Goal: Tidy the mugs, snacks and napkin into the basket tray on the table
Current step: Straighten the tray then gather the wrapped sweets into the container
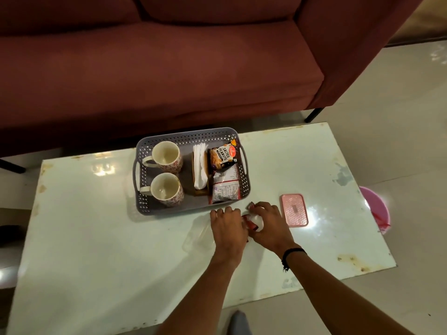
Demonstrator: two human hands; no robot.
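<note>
A grey basket tray (186,207) stands on the white table (101,238). It holds two patterned mugs, one at the back (167,154) and one at the front (167,188), a stack of white napkins (200,165), a salted-peanuts packet (221,155) and a silver snack packet (225,189). Just in front of the tray's near right corner, my left hand (227,228) and my right hand (266,226) both hold a small red-and-white snack wrapper (254,221), fingers curled over it. Most of the wrapper is hidden.
A pink patterned lid (294,209) lies on the table right of my hands. A maroon sofa (154,68) stands behind the table. A pink tub (377,209) sits on the floor past the table's right edge.
</note>
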